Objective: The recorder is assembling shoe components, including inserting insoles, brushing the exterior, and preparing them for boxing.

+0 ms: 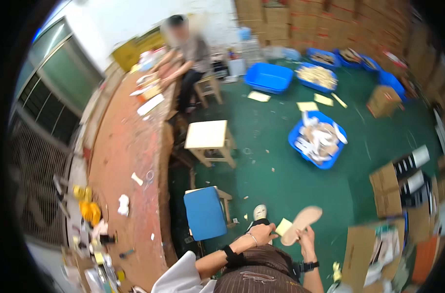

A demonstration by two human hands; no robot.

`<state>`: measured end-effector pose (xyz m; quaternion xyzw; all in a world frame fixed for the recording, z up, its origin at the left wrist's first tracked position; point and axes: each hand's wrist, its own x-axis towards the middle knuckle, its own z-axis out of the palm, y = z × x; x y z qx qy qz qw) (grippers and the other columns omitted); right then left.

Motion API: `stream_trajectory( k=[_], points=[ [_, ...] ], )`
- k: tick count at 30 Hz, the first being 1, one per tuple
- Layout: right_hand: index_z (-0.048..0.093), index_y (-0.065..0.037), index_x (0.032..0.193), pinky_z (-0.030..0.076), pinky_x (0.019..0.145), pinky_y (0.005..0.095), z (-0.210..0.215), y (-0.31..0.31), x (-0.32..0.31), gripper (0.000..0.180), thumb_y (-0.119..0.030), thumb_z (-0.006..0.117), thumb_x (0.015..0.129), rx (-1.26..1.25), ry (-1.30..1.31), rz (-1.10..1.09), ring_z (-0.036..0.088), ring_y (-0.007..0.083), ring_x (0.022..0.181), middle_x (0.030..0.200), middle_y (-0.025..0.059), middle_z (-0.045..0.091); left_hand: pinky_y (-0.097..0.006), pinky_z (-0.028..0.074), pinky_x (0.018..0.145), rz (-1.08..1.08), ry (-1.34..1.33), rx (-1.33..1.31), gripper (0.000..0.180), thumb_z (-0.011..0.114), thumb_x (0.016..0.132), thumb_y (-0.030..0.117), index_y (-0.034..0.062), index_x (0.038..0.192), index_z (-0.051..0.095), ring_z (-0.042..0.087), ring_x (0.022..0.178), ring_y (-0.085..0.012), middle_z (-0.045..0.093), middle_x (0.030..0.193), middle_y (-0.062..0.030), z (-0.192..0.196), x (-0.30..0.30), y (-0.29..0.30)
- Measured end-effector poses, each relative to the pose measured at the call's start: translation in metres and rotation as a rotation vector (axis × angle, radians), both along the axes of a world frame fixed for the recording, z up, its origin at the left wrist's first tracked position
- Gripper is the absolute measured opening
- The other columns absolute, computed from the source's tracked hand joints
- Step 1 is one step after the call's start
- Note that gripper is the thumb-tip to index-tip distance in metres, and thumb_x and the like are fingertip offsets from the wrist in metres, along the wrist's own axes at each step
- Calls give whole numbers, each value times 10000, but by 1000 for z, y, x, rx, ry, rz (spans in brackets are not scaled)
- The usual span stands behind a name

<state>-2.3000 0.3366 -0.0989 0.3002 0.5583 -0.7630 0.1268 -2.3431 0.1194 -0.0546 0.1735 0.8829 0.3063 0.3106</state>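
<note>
My right hand (308, 238) grips a tan shoe insole (303, 222) held up over my lap, its toe pointing up and right. My left hand (262, 233) pinches a small pale yellow square piece (283, 227) against the insole's lower end. Both forearms come in from the bottom edge, each with a dark wristband. Below them is my brown striped clothing (254, 276), and one white shoe (260, 212) shows on the green floor just above my left hand.
A blue-topped stool (204, 212) and a pale wooden stool (207, 136) stand by the long reddish workbench (124, 161) at left. Blue tubs (319, 139) of insole pieces and open cardboard boxes (388, 190) sit on the floor. Another person (188, 53) sits at the bench's far end.
</note>
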Motion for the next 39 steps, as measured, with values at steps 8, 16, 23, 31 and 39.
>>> stream_trajectory(
  k=[8,16,23,31,39],
  points=[
    [573,-3,1057,562,602,399,-79,62,-167,208,-32,564,851,214,-257,349,650,245,749,882,99,622,-449,526,777,239,-6,-307,353,640,850,339,52,1053,622,662,895,-366,683,922,-190,-17,-120,-49],
    [571,-11,1062,571,534,423,-130,142,-417,246,-4,559,816,335,-178,424,675,256,732,899,98,647,-466,512,768,731,24,-285,369,589,887,343,99,1163,564,650,884,-378,673,895,-204,16,-198,-89],
    [544,-70,1137,443,533,333,-203,220,-619,292,-130,568,853,739,-153,465,567,198,716,863,78,587,-469,511,781,1242,-116,-434,350,609,869,336,53,1072,570,650,912,-371,676,920,-199,12,-138,-62],
    [609,-69,1099,481,500,326,-230,110,-677,277,-116,574,828,659,5,1171,607,186,616,805,82,628,-445,469,932,1583,-477,-226,472,595,872,401,119,1249,560,595,1081,-364,640,1140,-185,-16,-95,81],
    [716,-79,967,552,729,353,-223,-66,-542,234,-190,640,776,937,596,2215,694,230,799,854,119,711,-429,479,904,2100,-478,-186,520,625,845,396,110,1274,552,616,1041,-351,685,1040,-156,-4,-47,149]
  ],
)
